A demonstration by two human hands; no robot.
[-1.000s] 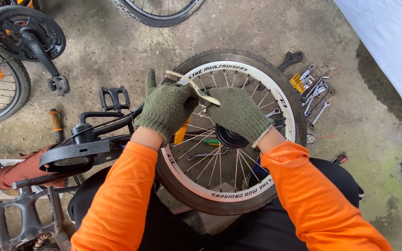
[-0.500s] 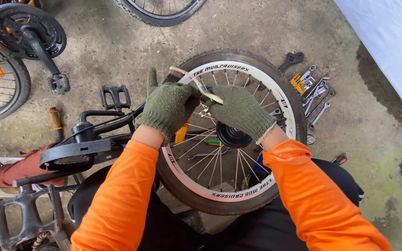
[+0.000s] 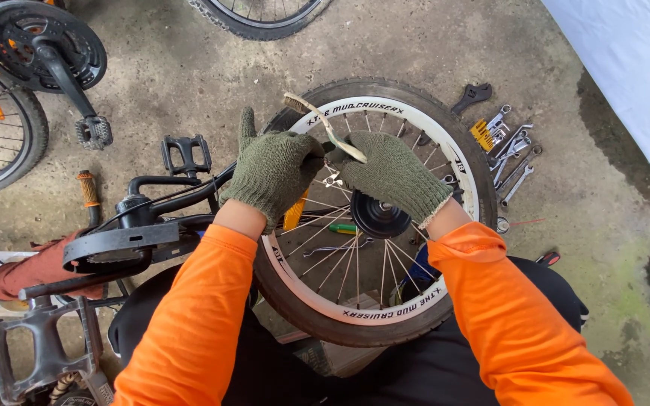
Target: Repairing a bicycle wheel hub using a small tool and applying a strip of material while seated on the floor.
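A small bicycle wheel (image 3: 430, 301) with a black tyre, white rim and thin spokes lies across my lap; its black hub (image 3: 379, 216) sits at the centre. Both my hands wear green knit gloves and meet over the spokes just above the hub. My right hand (image 3: 394, 179) grips a worn toothbrush (image 3: 317, 120) whose bristled head points up-left past the rim. My left hand (image 3: 274, 171) is closed around something small at the spokes, one finger raised; what it pinches is hidden.
Spanners and a yellow tool (image 3: 507, 150) lie on the concrete to the right of the wheel. A black bicycle frame with pedal (image 3: 186, 154) and crank lies left. Another crankset (image 3: 39, 41) and wheels sit at the top left. A white sheet (image 3: 633, 68) covers the right.
Both hands and the toothbrush have stayed at the same spot above the hub, shifting only slightly. The wheel has not moved.
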